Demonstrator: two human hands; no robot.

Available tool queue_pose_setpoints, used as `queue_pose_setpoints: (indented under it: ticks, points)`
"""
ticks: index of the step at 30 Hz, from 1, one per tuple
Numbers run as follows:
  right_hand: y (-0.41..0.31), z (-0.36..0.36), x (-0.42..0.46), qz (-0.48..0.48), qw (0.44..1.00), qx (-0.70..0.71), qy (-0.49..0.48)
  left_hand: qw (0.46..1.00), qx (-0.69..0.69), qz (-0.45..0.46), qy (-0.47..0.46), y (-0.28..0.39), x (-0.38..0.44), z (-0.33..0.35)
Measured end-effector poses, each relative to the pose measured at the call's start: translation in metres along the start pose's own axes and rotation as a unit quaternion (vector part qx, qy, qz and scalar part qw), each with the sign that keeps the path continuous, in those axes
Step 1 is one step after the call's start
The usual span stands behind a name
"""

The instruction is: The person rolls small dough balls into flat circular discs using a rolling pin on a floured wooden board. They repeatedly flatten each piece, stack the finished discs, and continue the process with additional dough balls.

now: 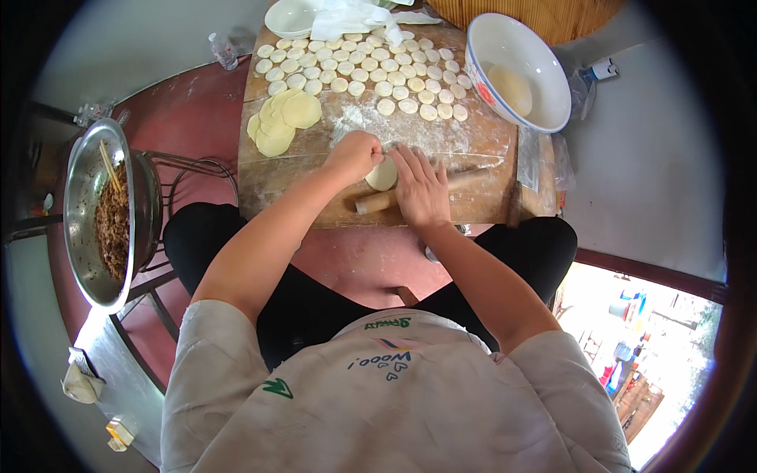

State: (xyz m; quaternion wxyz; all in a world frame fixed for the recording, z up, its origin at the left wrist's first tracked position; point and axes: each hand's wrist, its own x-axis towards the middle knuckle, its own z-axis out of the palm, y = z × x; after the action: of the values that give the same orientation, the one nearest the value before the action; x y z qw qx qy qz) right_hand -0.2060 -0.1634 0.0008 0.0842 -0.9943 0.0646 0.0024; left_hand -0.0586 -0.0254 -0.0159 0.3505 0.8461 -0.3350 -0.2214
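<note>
On a floured wooden board (284, 195), a round dough wrapper (381, 175) lies between my hands. The curled fingers of my left hand (353, 156) pinch its far edge. My right hand (423, 189) rests palm down across a wooden rolling pin (375, 203), its fingers stretched out rather than wrapped around it. The right end of the pin is blurred, and its middle is hidden under that hand. Rolled wrappers (275, 137) overlap in a pile at the board's left. Farther back, many small flattened dough discs (359, 75) are spread in rows near loose white flour (361, 118).
A flower-patterned bowl (553, 77) holding a dough lump (510, 88) stands back right. At far left, a metal basin (74, 207) contains brown filling (112, 224) and chopsticks (109, 162). A white bowl (281, 20) and cloth (349, 23) occupy the back edge. My knees flank the board's front.
</note>
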Motion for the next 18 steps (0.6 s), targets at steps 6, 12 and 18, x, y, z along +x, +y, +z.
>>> queue_pose_setpoints:
  ticks: [6, 12, 18]
  points:
    - [-0.002, 0.008, 0.033, 0.051, 0.997, -0.031, 0.049, 0.995, 0.076, -0.023, -0.058, 0.011, -0.003, -0.004]
    - [-0.012, 0.004, 0.063, 0.048, 0.997, -0.004, 0.063, 0.998, 0.043, 0.049, 0.017, 0.001, 0.001, 0.000]
    - [0.003, -0.004, -0.015, -0.016, 1.000, -0.017, -0.004, 0.996, -0.035, -0.074, -0.028, -0.002, -0.004, -0.008]
